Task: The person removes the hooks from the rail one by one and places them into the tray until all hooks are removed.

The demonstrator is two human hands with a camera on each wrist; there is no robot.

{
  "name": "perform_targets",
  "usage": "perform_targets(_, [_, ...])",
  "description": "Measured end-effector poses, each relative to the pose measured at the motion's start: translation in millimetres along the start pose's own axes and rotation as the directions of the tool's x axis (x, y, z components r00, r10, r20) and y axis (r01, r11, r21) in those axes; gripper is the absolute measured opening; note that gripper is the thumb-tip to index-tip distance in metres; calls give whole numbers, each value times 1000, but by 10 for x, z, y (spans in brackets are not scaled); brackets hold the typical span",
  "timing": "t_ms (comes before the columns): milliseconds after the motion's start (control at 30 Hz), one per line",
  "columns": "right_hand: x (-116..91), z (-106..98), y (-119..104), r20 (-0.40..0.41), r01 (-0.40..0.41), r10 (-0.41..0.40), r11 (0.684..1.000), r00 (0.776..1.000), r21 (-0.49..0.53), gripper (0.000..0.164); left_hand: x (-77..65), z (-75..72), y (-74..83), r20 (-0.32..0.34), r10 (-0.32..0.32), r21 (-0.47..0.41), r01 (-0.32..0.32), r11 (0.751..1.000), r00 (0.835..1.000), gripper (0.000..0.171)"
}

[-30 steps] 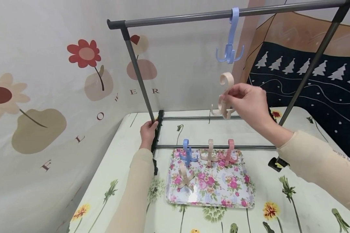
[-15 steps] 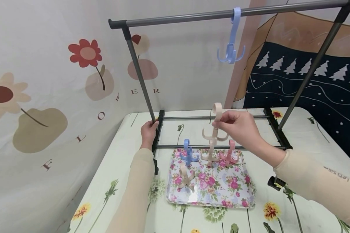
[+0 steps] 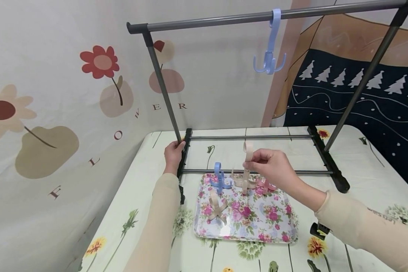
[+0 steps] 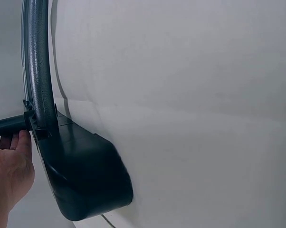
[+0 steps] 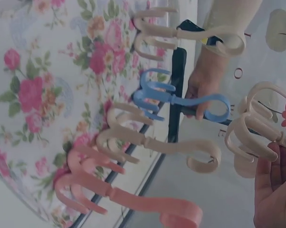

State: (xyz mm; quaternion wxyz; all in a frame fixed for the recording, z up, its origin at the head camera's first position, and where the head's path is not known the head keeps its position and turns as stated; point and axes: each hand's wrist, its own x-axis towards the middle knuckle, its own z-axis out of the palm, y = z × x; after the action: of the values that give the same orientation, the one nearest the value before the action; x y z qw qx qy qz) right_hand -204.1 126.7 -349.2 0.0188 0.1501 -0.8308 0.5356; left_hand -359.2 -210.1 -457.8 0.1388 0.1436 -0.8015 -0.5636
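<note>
My right hand [image 3: 272,166] pinches a beige multi-prong hook [image 3: 248,151] by its stem, above the tray's back edge. The right wrist view shows the held hook [image 5: 252,130] apart from the others, curved prongs spread. On the flowered tray [image 3: 238,230] stand a blue hook [image 3: 219,180], a pink hook [image 3: 267,186], a beige hook [image 5: 128,137] partly covered by the held one in the head view, and another beige hook [image 3: 217,207] nearer the front. My left hand [image 3: 172,155] grips the foot of the left post of a grey clothes rack [image 3: 164,90].
A blue hook [image 3: 270,56] hangs from the rack's top bar [image 3: 207,22]. Two lower bars cross behind the tray, between black feet [image 3: 329,162]. A flower-printed cloth [image 3: 132,234] covers the table. Printed curtains [image 3: 204,102] hang behind and at left.
My right hand has lowered the beige hook from beneath the hanging blue hook to just above the tray, drifting slightly left. My left hand stays on the post.
</note>
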Motion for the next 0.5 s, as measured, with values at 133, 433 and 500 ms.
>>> perform_targets(133, [-73, 75, 63, 32, -27, 26, 999, 999, 27, 7, 1, 1, -1, -1, 3, 1, -3, 1000, 1000, 36])
perform_targets(433, [-210, 217, 255, 74, -18, 17, 1000, 997, 12, 6, -19, -15, 19, 9, -2, -6, 2, 1000, 1000, 36])
perform_targets(500, [-228, 249, 307, 79, -5, 5, 1000, 997, 3, 5, -20, -13, 17, 8, -1, -7, 1, 1000, 1000, 37])
